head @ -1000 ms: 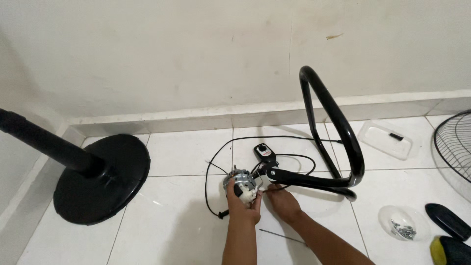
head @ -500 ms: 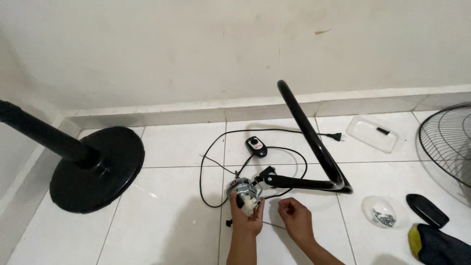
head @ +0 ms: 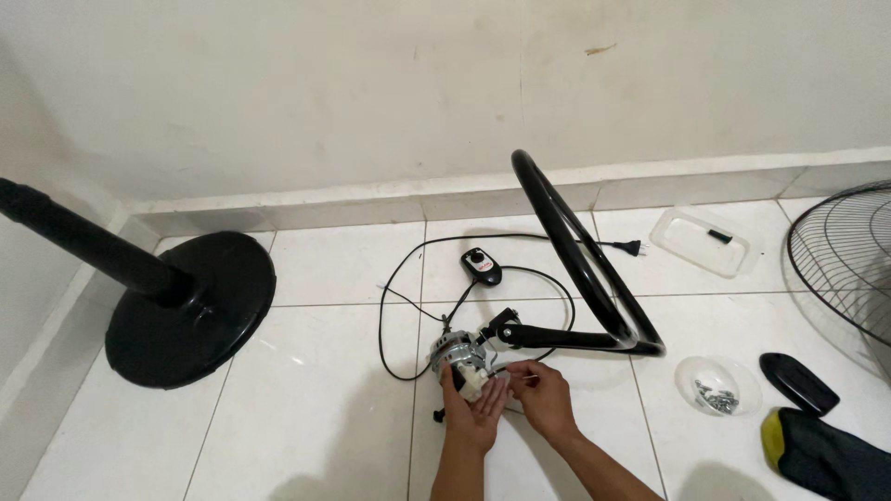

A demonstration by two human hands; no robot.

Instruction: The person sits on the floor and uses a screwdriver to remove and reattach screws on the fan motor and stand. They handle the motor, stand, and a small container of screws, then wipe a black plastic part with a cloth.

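Note:
A small silver fan motor [head: 453, 354] lies on the white floor tiles, joined to a black curved bracket [head: 575, 264] that arches up behind it. My left hand [head: 471, 408] cups the motor's white end piece from below. My right hand [head: 543, 394] is beside it, fingertips pinched on a thin white wire or pin near the motor. A black power cord [head: 399, 306] loops around the motor to a black and white speed switch [head: 481, 266] and ends in a plug [head: 631, 247].
A black round fan base with its pole [head: 186, 306] lies at the left. A wire fan grille [head: 849, 269] is at the right edge. A clear lid [head: 701, 241], a clear dish of screws [head: 716, 385], a black cap [head: 798, 382] and a dark cloth [head: 826, 455] sit to the right.
The view has shifted, so the bracket and motor sit lower and more centred. My right hand has come back in to the motor from a little apart.

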